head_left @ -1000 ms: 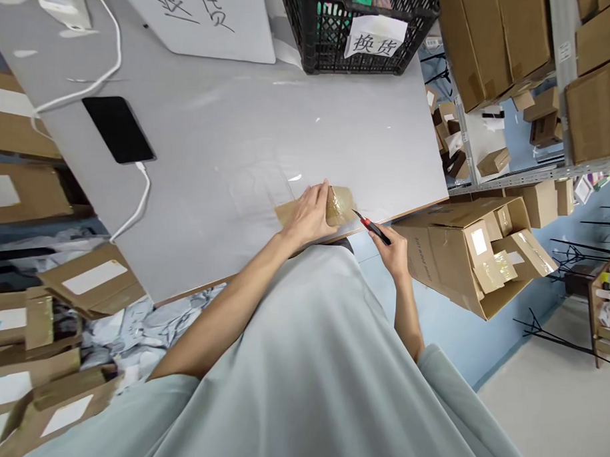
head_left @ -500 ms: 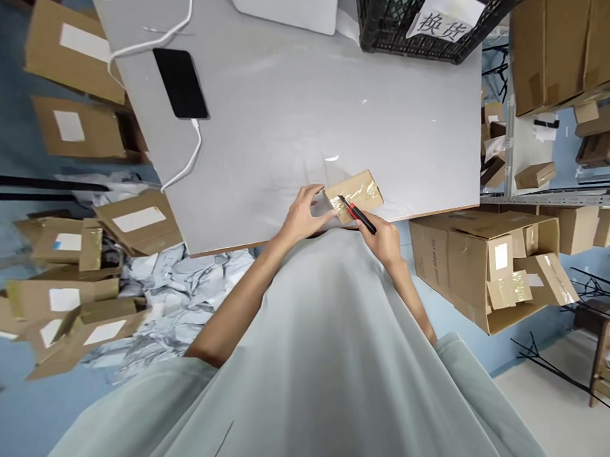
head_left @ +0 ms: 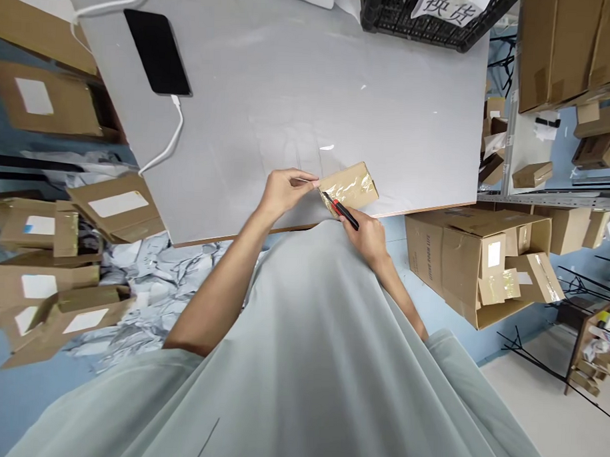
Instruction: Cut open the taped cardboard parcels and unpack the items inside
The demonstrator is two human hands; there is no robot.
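Note:
A small cardboard box (head_left: 350,182), with shiny clear tape across it, lies near the front edge of the grey table. My left hand (head_left: 281,193) is at its left corner, thumb and fingertips closed together on that end. Whether they pinch the card or the tape is too small to tell. In my right hand (head_left: 369,239) is a black and red utility knife (head_left: 347,215), gripped by its handle. Its tip points up and left, at the box's near left end.
A black phone (head_left: 158,52) on a white cable lies at the table's left. A black plastic crate (head_left: 417,29) with a paper sign stands at the back. Cardboard boxes flank both sides, including a large open carton (head_left: 441,260) at right.
My left hand has shifted left, and its fingers have come together at the box's corner. The knife has moved slightly left and down along the box's near end. The camera view has shifted.

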